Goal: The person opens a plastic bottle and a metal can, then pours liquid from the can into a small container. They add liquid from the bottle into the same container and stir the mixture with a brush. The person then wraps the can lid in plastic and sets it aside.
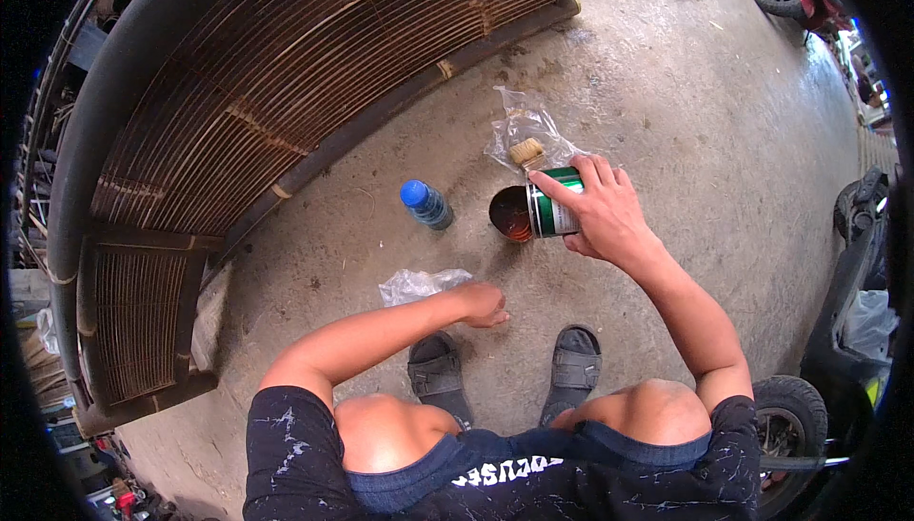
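My right hand (609, 212) grips a green and white can (555, 202), tipped on its side with its silver rim facing left. The rim is over or against the edge of a round, dark-walled container (497, 209) on the floor, which has reddish-brown liquid inside. I cannot see a stream between them. A paintbrush (526, 152) with pale bristles lies just beyond, by a clear plastic bag (517, 110). Low between my knees, my left hand (486, 305) has its fingers curled in; whatever they may hold is hidden. Near it rests a crumpled clear plastic bag (419, 285).
A blue-capped plastic bottle (427, 205) stands left of the container. A long slatted bamboo bench (286, 74) spans the left side. My sandaled feet (576, 359) are on the concrete floor (695, 112). A motorbike wheel (790, 426) is close on my right.
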Tool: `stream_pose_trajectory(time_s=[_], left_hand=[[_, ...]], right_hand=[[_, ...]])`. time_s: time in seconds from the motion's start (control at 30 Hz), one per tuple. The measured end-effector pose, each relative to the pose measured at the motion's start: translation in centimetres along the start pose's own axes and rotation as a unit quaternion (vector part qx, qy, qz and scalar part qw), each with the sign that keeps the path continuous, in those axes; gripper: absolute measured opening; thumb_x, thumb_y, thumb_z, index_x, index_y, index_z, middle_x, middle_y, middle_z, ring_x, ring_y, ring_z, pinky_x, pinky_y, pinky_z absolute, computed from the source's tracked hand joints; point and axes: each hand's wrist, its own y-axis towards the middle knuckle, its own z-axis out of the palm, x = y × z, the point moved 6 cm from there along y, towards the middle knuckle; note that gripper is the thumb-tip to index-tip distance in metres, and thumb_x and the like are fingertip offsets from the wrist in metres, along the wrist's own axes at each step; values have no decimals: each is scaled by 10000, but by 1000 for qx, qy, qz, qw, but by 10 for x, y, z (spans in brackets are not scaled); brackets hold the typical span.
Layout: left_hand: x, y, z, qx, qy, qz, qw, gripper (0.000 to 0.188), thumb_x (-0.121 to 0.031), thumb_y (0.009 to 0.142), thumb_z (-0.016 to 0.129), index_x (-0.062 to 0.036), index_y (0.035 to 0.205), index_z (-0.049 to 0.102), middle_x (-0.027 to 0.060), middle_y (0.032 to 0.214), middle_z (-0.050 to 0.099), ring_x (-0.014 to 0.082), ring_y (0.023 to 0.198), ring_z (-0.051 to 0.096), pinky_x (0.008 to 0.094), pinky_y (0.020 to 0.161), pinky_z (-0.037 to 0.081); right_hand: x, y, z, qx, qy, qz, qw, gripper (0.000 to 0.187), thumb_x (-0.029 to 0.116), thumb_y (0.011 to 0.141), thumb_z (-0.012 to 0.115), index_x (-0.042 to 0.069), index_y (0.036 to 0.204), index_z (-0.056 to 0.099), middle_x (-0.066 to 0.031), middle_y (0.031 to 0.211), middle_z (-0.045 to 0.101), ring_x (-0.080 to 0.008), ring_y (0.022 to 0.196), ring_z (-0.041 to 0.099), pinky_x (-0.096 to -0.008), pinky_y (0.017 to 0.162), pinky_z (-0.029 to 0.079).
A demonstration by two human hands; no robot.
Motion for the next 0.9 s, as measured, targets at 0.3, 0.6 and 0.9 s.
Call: stream_pose_trajectory(time_s=[0.3,0.6,0.9], left_hand=[[1,-2,-12,-28,-15,-6,999,478,-451,944,613,-51,1191,694,224,1143,705,419,1097,657,507,927,522],[8,-1,-5,1,-2,-20,1000,465,-435,925,650,-62,1202,674,217,1123,707,418,1082,658,510,910,524],[5,-3,-13,-10,-12,-16,1000,468,-420,912,669,-62,1213,646,217,1127,701,425,1075,657,512,906,521]], right_hand=[[-6,-5,2,-8,-9,7,1000,1090,257,545,929,353,1510,433,-199,1345,520,-358,1258,499,-462,909,453],[-5,-7,5,-4,-9,6,1000,1087,262,538,927,356,1504,439,-186,1331,523,-344,1227,509,-455,895,459],[-7,-5,4,-14,-1,9,1000,1066,247,551,919,352,1500,444,-188,1331,524,-344,1237,506,-459,904,460]])
